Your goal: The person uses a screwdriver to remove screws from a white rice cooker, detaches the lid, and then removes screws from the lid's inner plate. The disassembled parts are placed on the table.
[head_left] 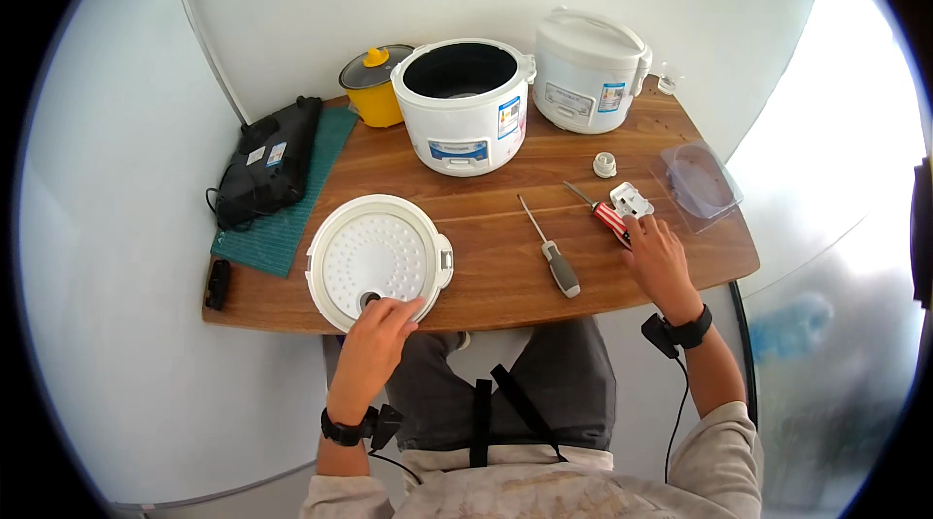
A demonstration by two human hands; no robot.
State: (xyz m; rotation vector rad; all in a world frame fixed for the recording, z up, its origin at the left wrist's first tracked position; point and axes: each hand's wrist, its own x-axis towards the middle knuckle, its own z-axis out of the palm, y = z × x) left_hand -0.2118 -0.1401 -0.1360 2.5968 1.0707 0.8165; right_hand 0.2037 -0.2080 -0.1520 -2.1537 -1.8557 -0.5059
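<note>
A round white rice cooker lid [377, 257] lies upside down near the front edge of the wooden table [486, 227]. My left hand [374, 339] rests on its near rim, fingers on the edge. My right hand [659, 257] reaches over a red-handled screwdriver [607, 216] and touches its handle; a small white plastic part [632, 199] lies just beyond it. A grey-handled screwdriver [554, 257] lies loose between the two hands. The open white rice cooker body [465, 106] stands at the back.
A second closed white rice cooker [588, 72] and a small yellow pot [374, 86] stand at the back. A clear plastic tray [700, 184] sits at the right edge, a small knob [604, 165] near it. A black device [267, 164] lies on a green mat [292, 203].
</note>
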